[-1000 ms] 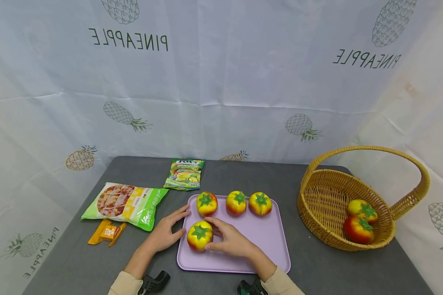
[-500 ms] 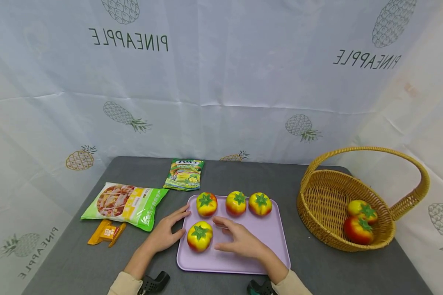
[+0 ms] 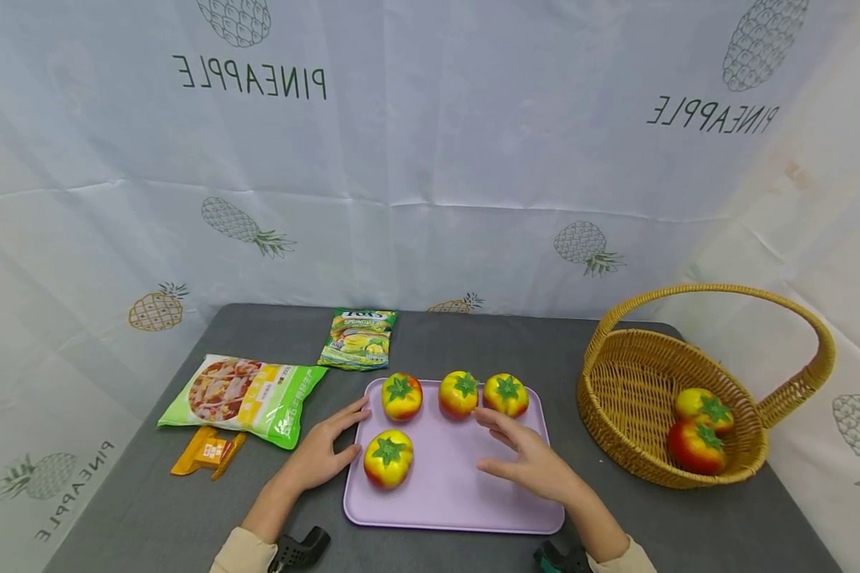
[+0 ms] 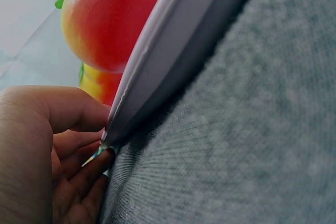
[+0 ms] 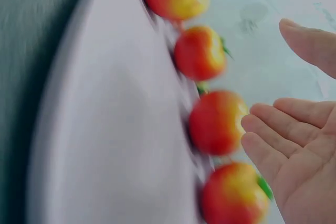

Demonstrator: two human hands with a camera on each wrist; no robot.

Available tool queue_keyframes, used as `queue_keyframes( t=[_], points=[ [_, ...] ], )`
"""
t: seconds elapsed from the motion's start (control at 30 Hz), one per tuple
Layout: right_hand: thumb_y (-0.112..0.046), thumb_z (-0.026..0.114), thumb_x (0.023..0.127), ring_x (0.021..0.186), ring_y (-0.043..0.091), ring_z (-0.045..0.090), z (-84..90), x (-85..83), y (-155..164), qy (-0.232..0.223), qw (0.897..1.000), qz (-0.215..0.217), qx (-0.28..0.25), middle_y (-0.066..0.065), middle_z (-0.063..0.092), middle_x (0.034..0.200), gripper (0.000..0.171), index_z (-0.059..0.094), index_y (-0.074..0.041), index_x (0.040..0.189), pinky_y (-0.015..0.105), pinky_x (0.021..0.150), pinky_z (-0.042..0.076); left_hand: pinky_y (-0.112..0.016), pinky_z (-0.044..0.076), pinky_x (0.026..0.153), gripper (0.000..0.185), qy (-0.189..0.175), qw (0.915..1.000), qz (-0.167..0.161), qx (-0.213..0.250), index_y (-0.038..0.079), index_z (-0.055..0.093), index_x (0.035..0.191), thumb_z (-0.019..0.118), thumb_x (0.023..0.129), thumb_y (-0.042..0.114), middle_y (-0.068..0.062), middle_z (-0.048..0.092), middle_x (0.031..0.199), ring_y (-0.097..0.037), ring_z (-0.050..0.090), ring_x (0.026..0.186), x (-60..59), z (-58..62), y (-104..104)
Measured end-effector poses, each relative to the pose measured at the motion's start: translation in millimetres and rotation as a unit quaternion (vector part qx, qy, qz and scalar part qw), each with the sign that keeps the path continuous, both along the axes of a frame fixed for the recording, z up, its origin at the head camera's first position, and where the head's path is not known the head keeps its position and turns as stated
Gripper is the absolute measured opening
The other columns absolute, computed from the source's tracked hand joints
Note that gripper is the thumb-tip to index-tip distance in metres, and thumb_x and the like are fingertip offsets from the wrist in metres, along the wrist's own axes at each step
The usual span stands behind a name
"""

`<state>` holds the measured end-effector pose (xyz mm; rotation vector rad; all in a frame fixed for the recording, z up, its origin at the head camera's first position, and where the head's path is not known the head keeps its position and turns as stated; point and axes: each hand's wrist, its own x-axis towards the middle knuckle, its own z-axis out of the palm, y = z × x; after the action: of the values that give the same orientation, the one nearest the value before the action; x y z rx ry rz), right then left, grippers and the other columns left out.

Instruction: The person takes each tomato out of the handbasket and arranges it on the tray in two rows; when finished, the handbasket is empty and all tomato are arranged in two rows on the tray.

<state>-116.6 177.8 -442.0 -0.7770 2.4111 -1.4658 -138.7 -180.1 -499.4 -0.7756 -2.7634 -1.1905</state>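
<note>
Head view: a person's right hand [image 3: 537, 461] hovers over the lilac tray [image 3: 466, 509], fingers spread and relaxed, holding nothing — its fingertips lie just short of the far-right tomato [image 3: 505, 395]. Two more tomatoes, the middle one [image 3: 458, 393] and the left one [image 3: 401, 395], complete the far row just left of those fingertips. A fourth tomato [image 3: 388, 458] sits alone on the tray's near side, well left of the right palm and just right of the left hand [image 3: 322, 454], which rests with straight fingers and thumb against the tray's left rim. Well to the right of the right hand a wicker basket [image 3: 638, 382] holds two tomatoes [image 3: 697, 434].

Left wrist view: the left hand [image 4: 47, 150] lies against the tray's edge [image 4: 173, 61] on the grey table [image 4: 252, 145], thumb on the rim and fingers tucked below it, pinching nothing; a red-and-yellow tomato [image 4: 113, 17] looms just past the rim.

Right wrist view — blurred: the right hand [image 5: 294, 156] is open and empty, fingertips close beside one of four tomatoes [image 5: 216, 123] lined along the tray.

By the look of it, the step in hand is a reach between tomatoes; the next move calls for closing the fingers round the far-right one without knocking its neighbour.
</note>
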Motion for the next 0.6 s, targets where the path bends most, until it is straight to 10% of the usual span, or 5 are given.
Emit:
queue_keyframes(
  t=[0.27, 0.6],
  points=[
    [-0.014, 0.070, 0.084, 0.129, 0.000, 0.042, 10.8, 13.1, 53, 0.051, 0.995, -0.088, 0.002, 0.018, 0.047, 0.141, 0.064, 0.041, -0.002, 0.140, 0.008, 0.100, 0.034, -0.054, 0.037, 0.105, 0.049, -0.005, 1.0000, -0.003, 0.000, 0.010, 0.056, 0.132, 0.061, 0.083, 0.013, -0.005, 0.042, 0.149, -0.028, 0.042, 0.135, 0.1, -0.3, 0],
    [-0.003, 0.062, 0.088, 0.125, -0.014, 0.038, 25.6, 22.7, 115, 0.090, 0.986, -0.142, 0.002, -0.003, 0.045, 0.142, 0.061, 0.036, 0.000, 0.143, 0.001, 0.096, 0.032, -0.055, 0.035, 0.106, 0.050, -0.012, 0.9999, 0.003, 0.002, 0.011, 0.055, 0.133, 0.062, 0.084, 0.013, -0.004, 0.040, 0.150, -0.028, 0.040, 0.136, -0.2, -1.3, -1]
  ],
)
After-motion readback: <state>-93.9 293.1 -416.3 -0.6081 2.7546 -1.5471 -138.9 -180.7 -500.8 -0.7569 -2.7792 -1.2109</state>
